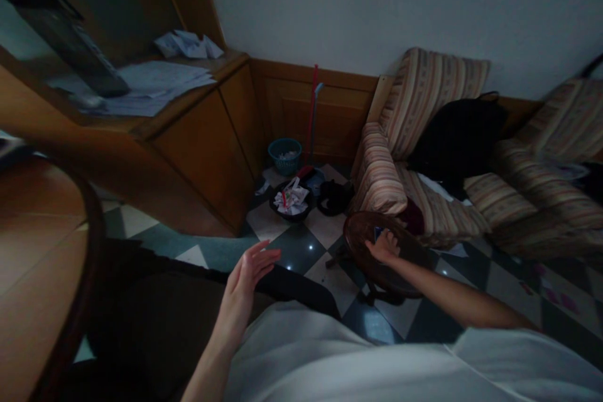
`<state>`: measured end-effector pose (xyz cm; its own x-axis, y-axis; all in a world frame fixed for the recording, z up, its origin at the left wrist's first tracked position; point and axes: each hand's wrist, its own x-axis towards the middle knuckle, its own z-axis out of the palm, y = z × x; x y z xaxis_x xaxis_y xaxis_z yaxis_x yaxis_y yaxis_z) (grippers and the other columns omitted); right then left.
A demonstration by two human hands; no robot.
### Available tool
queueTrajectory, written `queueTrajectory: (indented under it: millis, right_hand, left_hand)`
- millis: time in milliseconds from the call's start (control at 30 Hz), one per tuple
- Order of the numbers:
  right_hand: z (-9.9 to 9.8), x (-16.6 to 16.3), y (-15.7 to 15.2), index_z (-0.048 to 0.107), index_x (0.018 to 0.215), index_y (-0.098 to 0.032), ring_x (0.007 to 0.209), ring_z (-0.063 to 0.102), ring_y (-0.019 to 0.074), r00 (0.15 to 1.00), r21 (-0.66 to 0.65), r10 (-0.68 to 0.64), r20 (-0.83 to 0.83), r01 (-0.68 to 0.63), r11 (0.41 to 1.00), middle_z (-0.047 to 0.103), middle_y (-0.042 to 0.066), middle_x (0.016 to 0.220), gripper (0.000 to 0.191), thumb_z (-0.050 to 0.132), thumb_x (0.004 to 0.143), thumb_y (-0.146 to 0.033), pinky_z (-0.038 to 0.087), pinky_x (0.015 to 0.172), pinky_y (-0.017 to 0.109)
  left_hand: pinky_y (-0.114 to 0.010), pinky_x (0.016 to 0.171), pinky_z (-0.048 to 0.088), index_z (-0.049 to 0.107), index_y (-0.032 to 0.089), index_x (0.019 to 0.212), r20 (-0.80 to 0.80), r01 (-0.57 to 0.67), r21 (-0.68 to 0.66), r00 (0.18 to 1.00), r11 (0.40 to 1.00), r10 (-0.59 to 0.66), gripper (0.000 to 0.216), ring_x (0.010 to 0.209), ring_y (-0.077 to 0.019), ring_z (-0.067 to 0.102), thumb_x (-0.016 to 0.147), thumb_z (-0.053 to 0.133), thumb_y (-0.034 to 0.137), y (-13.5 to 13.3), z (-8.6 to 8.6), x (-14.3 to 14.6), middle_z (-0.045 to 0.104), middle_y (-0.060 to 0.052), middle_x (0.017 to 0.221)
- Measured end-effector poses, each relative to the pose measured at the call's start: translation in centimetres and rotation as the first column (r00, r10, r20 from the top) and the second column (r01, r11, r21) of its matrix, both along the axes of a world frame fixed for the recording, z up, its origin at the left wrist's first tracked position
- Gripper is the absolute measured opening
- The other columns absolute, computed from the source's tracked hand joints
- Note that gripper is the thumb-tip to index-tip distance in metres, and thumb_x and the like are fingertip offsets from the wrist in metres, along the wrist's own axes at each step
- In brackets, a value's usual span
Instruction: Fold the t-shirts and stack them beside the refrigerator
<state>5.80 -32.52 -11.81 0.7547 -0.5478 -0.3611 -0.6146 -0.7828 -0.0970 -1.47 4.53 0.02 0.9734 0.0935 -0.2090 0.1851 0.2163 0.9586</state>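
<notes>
My left hand hovers above my lap with its fingers stretched out and slightly apart, holding nothing. My right hand reaches out to a small round dark wooden stool standing on the checkered floor. Its fingers curl down over a small dark blue object lying on the stool's top. How firmly the hand grips that object is hard to make out in the dim light.
A striped sofa with a black bag stands at the right. A wooden cabinet with papers is at the left. A teal basket, a black bin of crumpled paper and a red broom fill the corner. A round wooden table edge is near my left.
</notes>
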Motion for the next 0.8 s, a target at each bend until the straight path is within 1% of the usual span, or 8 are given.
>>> queueTrajectory:
  millis: [100, 167, 233, 400, 467, 567, 633, 800]
  right_hand:
    - [3.7, 1.8, 5.5, 0.051, 0.142, -0.016, 0.136, 0.042, 0.0311, 0.932, 0.057, 0.328, 0.155, -0.34, 0.939, 0.04, 0.015, 0.151, 0.058, 0.06, 0.089, -0.037, 0.038, 0.109, 0.041]
    - [6.9, 2.3, 10.5, 0.058, 0.134, -0.016, 0.132, 0.045, 0.0285, 0.744, 0.1, 0.578, 0.336, -0.638, 0.764, 0.047, 0.014, 0.144, 0.05, 0.062, 0.087, -0.032, 0.038, 0.11, 0.039]
    - [10.6, 2.1, 16.2, 0.06, 0.13, -0.016, 0.128, 0.048, 0.0259, 0.496, 0.105, 0.701, 0.512, -0.847, 0.522, 0.051, 0.013, 0.14, 0.045, 0.061, 0.087, -0.03, 0.039, 0.111, 0.038]
    - [20.5, -0.1, 30.5, 0.058, 0.128, -0.018, 0.132, 0.044, 0.0234, -0.114, -0.099, 0.599, 0.793, -0.993, -0.058, 0.051, 0.012, 0.141, 0.035, 0.057, 0.093, -0.027, 0.037, 0.114, 0.04]
    - [23.6, -1.2, 35.5, 0.057, 0.128, -0.018, 0.132, 0.044, 0.0233, -0.227, -0.16, 0.49, 0.842, -0.972, -0.175, 0.05, 0.012, 0.142, 0.033, 0.054, 0.095, -0.025, 0.037, 0.114, 0.041]
    - [26.1, -1.9, 42.2, 0.058, 0.127, -0.019, 0.13, 0.046, 0.0229, -0.259, -0.173, 0.35, 0.9, -0.951, -0.257, 0.049, 0.012, 0.143, 0.032, 0.055, 0.095, -0.024, 0.038, 0.113, 0.042]
    - [26.5, -1.2, 46.6, 0.059, 0.125, -0.018, 0.129, 0.046, 0.0227, -0.245, -0.165, 0.29, 0.925, -0.947, -0.274, 0.05, 0.012, 0.14, 0.032, 0.057, 0.094, -0.023, 0.038, 0.113, 0.042]
    - [26.1, 4.2, 57.8, 0.066, 0.113, -0.015, 0.118, 0.051, 0.0213, -0.196, -0.121, 0.386, 0.902, -0.97, -0.209, 0.059, 0.01, 0.122, 0.025, 0.06, 0.089, -0.019, 0.04, 0.107, 0.035]
  left_hand:
    - [-0.043, 0.099, 0.052, 0.06, 0.015, 0.127, 0.058, -0.078, 0.043, 0.996, 0.996, 0.075, 0.062, 0.108, -0.0287, 0.07, 0.092, 0.055, 0.066, 1.3, 1.1, -1.2, 0.075, -0.014, 0.11]
    - [-0.042, 0.101, 0.051, 0.059, 0.016, 0.129, 0.102, -0.131, 0.087, 0.987, 0.988, 0.122, 0.058, 0.109, -0.0278, 0.069, 0.093, 0.057, 0.061, 2.5, 1.9, -2.5, 0.075, -0.012, 0.11]
    - [-0.042, 0.103, 0.05, 0.06, 0.018, 0.129, 0.147, -0.218, 0.135, 0.969, 0.967, 0.198, 0.053, 0.109, -0.0271, 0.069, 0.093, 0.06, 0.057, 3.8, 3.0, -4.2, 0.075, -0.009, 0.109]
    - [-0.039, 0.111, 0.045, 0.063, 0.025, 0.126, 0.261, -0.566, 0.191, 0.817, 0.802, 0.515, 0.041, 0.102, -0.0228, 0.068, 0.092, 0.065, 0.048, 7.7, 6.7, -9.6, 0.074, 0.0, 0.105]
    - [-0.039, 0.112, 0.045, 0.062, 0.029, 0.125, 0.302, -0.677, 0.174, 0.728, 0.715, 0.616, 0.036, 0.103, -0.022, 0.068, 0.093, 0.063, 0.045, 9.3, 8.1, -11.9, 0.073, 0.003, 0.106]
    - [-0.046, 0.114, 0.043, 0.061, 0.029, 0.124, 0.316, -0.786, 0.259, 0.618, 0.561, 0.72, 0.036, 0.108, -0.0257, 0.067, 0.094, 0.06, 0.048, 12.5, 9.4, -15.1, 0.073, 0.001, 0.106]
    - [-0.049, 0.114, 0.043, 0.063, 0.027, 0.12, 0.3, -0.785, 0.373, 0.607, 0.495, 0.736, 0.039, 0.11, -0.0286, 0.067, 0.092, 0.06, 0.054, 15.3, 9.4, -17.1, 0.075, -0.002, 0.108]
    - [-0.046, 0.1, 0.056, 0.071, 0.025, 0.108, 0.253, -0.769, 0.477, 0.585, 0.427, 0.77, 0.05, 0.104, -0.0313, 0.071, 0.082, 0.065, 0.067, 21.4, 7.2, -22.2, 0.076, -0.007, 0.109]
